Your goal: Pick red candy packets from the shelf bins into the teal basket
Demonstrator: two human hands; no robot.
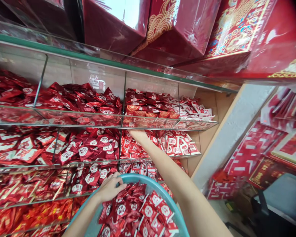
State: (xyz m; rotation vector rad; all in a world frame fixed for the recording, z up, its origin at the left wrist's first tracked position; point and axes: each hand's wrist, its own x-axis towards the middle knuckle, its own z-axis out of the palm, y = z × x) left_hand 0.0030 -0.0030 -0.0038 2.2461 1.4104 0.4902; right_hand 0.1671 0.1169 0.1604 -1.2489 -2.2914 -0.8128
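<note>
My left hand (111,188) is closed over the rim of a teal plastic basin (160,185), at its far left side. Small red candy packets (123,209) with white round labels fill much of the basin, and packets with white edges (156,210) lie on its right side. My right arm stretches past the basin to the shelf, and my right hand (136,134) reaches into a compartment of red packets (132,149) below a glass shelf. Its fingers are hidden behind the shelf edge, so whether it holds a packet does not show.
Glass shelves (96,122) with upright dividers hold heaps of red packets (79,98). Large wrapped red boxes (177,33) stand on the top shelf, overhanging the compartments. A pale wall edge (222,125) bounds the right side; beyond it hang red paper goods (251,148).
</note>
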